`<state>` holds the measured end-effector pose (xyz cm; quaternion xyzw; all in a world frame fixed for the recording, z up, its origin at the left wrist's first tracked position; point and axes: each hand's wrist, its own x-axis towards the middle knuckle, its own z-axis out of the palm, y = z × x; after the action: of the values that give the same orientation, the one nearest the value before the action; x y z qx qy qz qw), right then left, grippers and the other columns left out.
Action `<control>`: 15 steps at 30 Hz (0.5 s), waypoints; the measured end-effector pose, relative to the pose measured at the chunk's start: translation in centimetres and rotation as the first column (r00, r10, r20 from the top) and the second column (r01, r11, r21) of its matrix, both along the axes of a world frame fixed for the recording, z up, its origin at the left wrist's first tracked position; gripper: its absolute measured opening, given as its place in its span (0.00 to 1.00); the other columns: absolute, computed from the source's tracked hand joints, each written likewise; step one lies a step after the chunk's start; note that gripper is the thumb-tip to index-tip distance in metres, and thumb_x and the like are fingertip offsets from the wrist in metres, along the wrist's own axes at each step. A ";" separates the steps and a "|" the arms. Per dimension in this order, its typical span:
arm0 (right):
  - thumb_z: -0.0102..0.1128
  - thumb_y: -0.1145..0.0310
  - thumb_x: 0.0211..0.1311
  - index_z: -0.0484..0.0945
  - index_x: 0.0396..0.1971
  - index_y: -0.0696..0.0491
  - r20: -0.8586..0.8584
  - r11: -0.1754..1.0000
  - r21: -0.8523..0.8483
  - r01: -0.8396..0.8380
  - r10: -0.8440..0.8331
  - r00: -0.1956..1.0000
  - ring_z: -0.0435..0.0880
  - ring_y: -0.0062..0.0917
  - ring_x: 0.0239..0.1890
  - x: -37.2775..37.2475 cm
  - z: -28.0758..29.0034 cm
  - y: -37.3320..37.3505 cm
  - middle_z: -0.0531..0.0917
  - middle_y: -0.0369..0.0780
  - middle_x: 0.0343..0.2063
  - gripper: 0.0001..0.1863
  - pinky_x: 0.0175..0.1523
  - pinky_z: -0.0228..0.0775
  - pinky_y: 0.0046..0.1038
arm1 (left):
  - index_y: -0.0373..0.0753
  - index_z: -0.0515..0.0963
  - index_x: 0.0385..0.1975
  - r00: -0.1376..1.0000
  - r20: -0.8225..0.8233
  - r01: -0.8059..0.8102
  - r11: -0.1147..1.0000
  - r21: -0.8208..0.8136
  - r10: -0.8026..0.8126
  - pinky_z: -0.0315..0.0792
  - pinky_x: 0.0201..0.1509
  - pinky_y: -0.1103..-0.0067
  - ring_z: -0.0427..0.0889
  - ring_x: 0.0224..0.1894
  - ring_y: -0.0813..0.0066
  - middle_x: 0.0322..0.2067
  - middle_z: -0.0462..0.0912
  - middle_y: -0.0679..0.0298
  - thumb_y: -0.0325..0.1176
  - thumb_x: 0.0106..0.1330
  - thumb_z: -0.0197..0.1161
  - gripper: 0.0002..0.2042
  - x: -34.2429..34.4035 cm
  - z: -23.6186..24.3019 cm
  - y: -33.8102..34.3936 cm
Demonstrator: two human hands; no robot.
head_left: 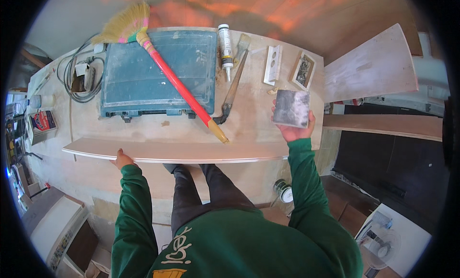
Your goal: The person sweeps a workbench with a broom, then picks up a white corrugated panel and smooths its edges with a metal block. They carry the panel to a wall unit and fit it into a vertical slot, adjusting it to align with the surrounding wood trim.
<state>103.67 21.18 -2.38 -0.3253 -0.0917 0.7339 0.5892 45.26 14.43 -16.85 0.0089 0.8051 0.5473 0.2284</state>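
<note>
"Pale, dust-marked wood makes up the bench (261,127), with a wall beyond its far edge. What's lying on it?"

"Mostly a teal tool case (129,76) toward the left, closed, and a broom (179,88) slanting across it. The broom's bristles fan out over the case's far left corner; its red handle points back toward the person."

"And the hands?"

"The right hand (298,130) holds a square grey block (292,108) above the bench, fingers at one side, thumb at the other, whitish patches on the upper face. The left hand (123,159) grips the near edge of a long white board (191,152), thumb on top; its fingers underneath are hidden."

"Where does that board sit?"

"Along the near side of the bench, just in front of the person's legs. The broom handle's tip ends right by its far edge; I can't tell whether they touch."

"Anything near the block?"

"Just beyond it, a small wooden box (312,75) of metal bits and a white piece with round holes (274,62). Farther left stands out a sealant cartridge (224,45), lying beside the case."
</note>
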 end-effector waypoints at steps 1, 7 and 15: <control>0.60 0.36 0.50 0.54 0.71 0.54 0.010 1.000 0.031 -0.001 0.001 1.000 0.74 0.48 0.59 -0.6 1.4 -0.3 0.67 0.55 0.64 0.54 0.59 0.71 0.50 | 0.28 0.58 0.62 0.999 -0.024 0.031 1.000 -0.001 -0.031 0.71 0.57 0.64 0.74 0.52 0.56 0.55 0.72 0.47 0.28 0.60 0.59 0.30 0.2 0.2 0.4; 0.65 0.35 0.45 0.54 0.71 0.56 -0.010 0.981 0.180 -0.070 0.073 0.997 0.74 0.51 0.59 -3.2 5.4 -0.1 0.65 0.58 0.64 0.58 0.59 0.71 0.50 | 0.26 0.58 0.60 0.997 -0.061 0.046 0.998 0.047 -0.043 0.69 0.58 0.64 0.76 0.51 0.54 0.54 0.73 0.45 0.30 0.63 0.58 0.27 0.4 -0.1 1.1; 0.60 0.66 0.61 0.68 0.63 0.55 0.581 0.991 -0.099 -0.090 0.131 0.803 0.79 0.24 0.52 -2.1 -1.2 2.0 0.81 0.37 0.49 0.29 0.58 0.72 0.33 | 0.48 0.73 0.59 0.589 -0.001 0.388 0.284 -0.877 -0.808 0.48 0.72 0.51 0.78 0.54 0.45 0.49 0.81 0.45 0.39 0.69 0.48 0.20 -5.1 -7.6 -2.9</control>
<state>101.54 23.13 -3.58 -0.5491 -0.2631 0.6335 0.4775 40.21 11.50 -24.40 0.3436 0.9155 -0.0369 0.2061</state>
